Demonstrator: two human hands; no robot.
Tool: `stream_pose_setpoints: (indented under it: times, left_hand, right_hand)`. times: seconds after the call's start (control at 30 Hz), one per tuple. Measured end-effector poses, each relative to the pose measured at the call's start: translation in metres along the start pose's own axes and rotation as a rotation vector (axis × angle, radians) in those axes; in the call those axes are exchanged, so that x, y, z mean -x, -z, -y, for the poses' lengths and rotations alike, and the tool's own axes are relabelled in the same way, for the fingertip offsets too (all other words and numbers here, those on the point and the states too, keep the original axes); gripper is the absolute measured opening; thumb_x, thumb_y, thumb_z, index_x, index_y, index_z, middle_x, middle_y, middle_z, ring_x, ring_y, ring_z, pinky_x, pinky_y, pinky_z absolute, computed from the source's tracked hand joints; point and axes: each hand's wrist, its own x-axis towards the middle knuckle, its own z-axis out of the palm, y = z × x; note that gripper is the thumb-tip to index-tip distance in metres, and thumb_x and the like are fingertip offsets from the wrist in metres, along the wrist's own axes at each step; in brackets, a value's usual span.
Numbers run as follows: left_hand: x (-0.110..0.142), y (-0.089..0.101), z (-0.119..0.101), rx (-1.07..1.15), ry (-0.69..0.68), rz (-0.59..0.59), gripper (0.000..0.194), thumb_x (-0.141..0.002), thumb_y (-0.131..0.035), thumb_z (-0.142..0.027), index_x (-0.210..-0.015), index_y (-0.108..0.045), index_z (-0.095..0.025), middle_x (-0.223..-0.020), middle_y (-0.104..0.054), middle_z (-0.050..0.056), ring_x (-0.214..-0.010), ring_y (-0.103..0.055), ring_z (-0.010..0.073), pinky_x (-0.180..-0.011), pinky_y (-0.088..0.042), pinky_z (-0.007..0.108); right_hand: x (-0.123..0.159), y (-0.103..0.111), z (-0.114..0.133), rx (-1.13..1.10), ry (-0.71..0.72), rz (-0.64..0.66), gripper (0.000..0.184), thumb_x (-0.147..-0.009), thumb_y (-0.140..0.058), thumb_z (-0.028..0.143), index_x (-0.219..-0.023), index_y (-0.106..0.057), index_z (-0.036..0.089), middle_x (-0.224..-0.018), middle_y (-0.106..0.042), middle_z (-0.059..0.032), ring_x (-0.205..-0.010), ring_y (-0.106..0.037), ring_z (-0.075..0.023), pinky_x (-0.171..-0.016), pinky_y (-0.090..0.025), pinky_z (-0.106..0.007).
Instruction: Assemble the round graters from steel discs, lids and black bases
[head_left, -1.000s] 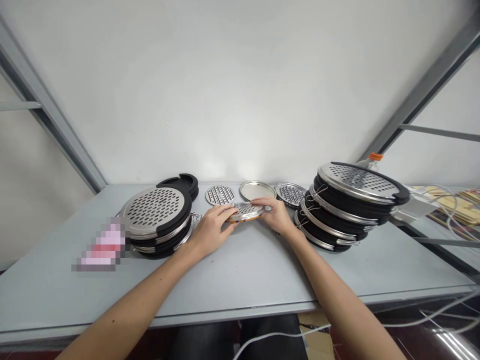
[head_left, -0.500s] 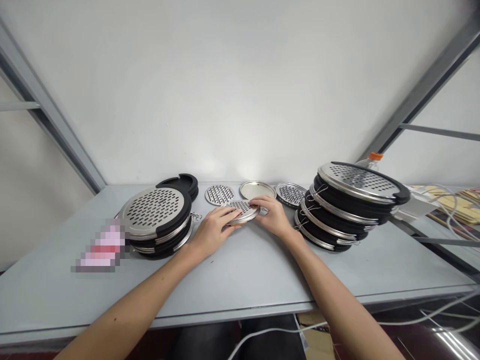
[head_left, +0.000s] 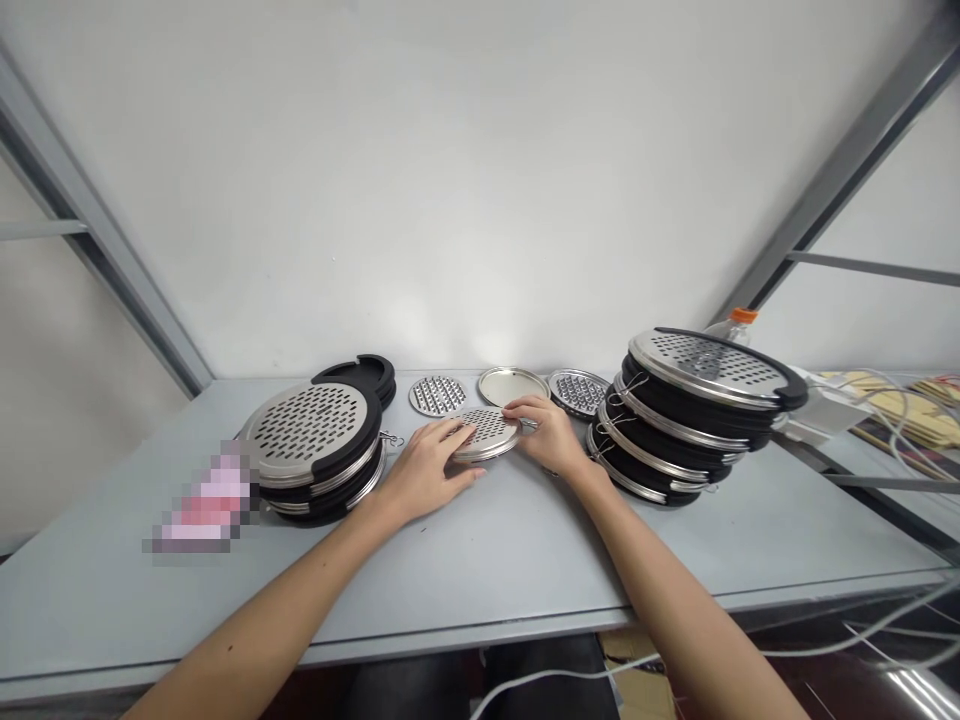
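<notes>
A small round perforated metal disc (head_left: pixel 489 431) lies on the grey table (head_left: pixel 480 550) between my hands. My left hand (head_left: pixel 426 467) rests flat at its left edge, fingers stretched out and touching it. My right hand (head_left: pixel 546 432) pinches the disc's right rim with curled fingers. Behind them lie a second perforated disc (head_left: pixel 437 394), a plain shiny metal dish (head_left: pixel 513 385) and a third perforated disc (head_left: pixel 577 389).
A stack of black-rimmed perforated metal lids (head_left: pixel 315 447) stands at the left, with a black ring (head_left: pixel 360 371) behind it. A taller leaning stack (head_left: pixel 690 412) stands at the right, a bottle with an orange cap (head_left: pixel 731 324) behind. A blurred pink object (head_left: pixel 202 505) lies far left. Cables (head_left: pixel 885 400) run at the right.
The disc, held slightly raised and tilted a second ago, now lies lower on the table. My left hand has flattened beside it; my right hand stays on its rim.
</notes>
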Motion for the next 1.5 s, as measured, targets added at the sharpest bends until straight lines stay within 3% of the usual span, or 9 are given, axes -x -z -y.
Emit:
stream_pose_setpoints:
  times: [0.17, 0.4, 0.6, 0.8, 1.2, 1.33, 1.5]
  left_hand:
    - [-0.001, 0.002, -0.006, -0.008, -0.008, -0.053, 0.049, -0.082, -0.066, -0.036, -0.127, -0.053, -0.02, -0.128, -0.056, 0.01, -0.12, -0.051, 0.0257, -0.102, -0.042, 0.044]
    - [-0.003, 0.002, -0.007, -0.028, -0.07, 0.0, 0.039, -0.09, -0.059, -0.029, -0.127, -0.052, -0.022, -0.126, -0.058, 0.007, -0.119, -0.051, 0.0231, -0.102, -0.041, 0.044]
    - [-0.001, 0.004, -0.006, 0.038, -0.057, 0.012, 0.037, -0.093, -0.053, -0.027, -0.13, -0.05, -0.025, -0.133, -0.052, 0.007, -0.123, -0.047, 0.0224, -0.105, -0.039, 0.043]
    - [0.0, 0.006, -0.012, 0.033, -0.005, 0.029, 0.036, -0.093, -0.052, -0.031, -0.128, -0.05, -0.025, -0.137, -0.046, 0.008, -0.127, -0.043, 0.0231, -0.107, -0.036, 0.042]
    - [0.002, 0.005, -0.013, -0.03, 0.321, 0.178, 0.075, -0.085, -0.046, -0.065, -0.144, -0.031, -0.021, -0.152, -0.023, 0.015, -0.138, -0.027, 0.0344, -0.108, -0.031, 0.05]
    - [0.004, 0.003, -0.012, -0.003, 0.433, 0.216, 0.088, -0.077, -0.049, -0.074, -0.146, -0.025, -0.025, -0.154, -0.016, 0.014, -0.135, -0.031, 0.0387, -0.104, -0.033, 0.052]
    - [0.006, 0.001, -0.009, -0.012, 0.439, 0.209, 0.086, -0.076, -0.049, -0.074, -0.145, -0.027, -0.027, -0.154, -0.016, 0.014, -0.134, -0.032, 0.0395, -0.104, -0.033, 0.053]
  right_hand:
    - [0.0, -0.003, 0.006, -0.038, 0.036, 0.003, 0.017, -0.067, -0.065, 0.01, -0.081, -0.066, 0.02, -0.092, -0.068, -0.0054, -0.088, -0.062, -0.0213, -0.082, -0.048, -0.036]
    - [0.0, -0.004, 0.02, -0.097, -0.011, 0.043, 0.019, -0.062, -0.064, 0.007, -0.074, -0.056, 0.02, -0.083, -0.064, -0.003, -0.079, -0.06, -0.0187, -0.075, -0.048, -0.031]
    - [-0.002, -0.004, 0.01, -0.101, 0.0, 0.097, 0.035, -0.066, -0.06, 0.004, -0.098, -0.066, 0.018, -0.103, -0.069, -0.0081, -0.094, -0.063, -0.0225, -0.087, -0.048, -0.037]
    - [0.0, -0.004, -0.003, -0.045, 0.006, 0.13, 0.038, -0.073, -0.055, 0.004, -0.105, -0.07, 0.019, -0.105, -0.072, -0.0085, -0.097, -0.065, -0.0237, -0.087, -0.049, -0.039]
    - [0.0, -0.007, 0.004, 0.027, -0.022, 0.018, 0.033, -0.074, -0.054, 0.004, -0.098, -0.071, 0.02, -0.104, -0.071, -0.0072, -0.096, -0.064, -0.0228, -0.088, -0.05, -0.04]
    - [0.0, -0.008, 0.003, 0.019, -0.014, 0.023, 0.034, -0.072, -0.056, 0.004, -0.098, -0.07, 0.02, -0.105, -0.07, -0.0075, -0.096, -0.063, -0.0228, -0.088, -0.05, -0.039]
    - [0.001, -0.01, 0.0, -0.025, -0.035, 0.025, 0.031, -0.075, -0.053, 0.005, -0.095, -0.071, 0.019, -0.104, -0.07, -0.0076, -0.095, -0.065, -0.0215, -0.087, -0.051, -0.037]
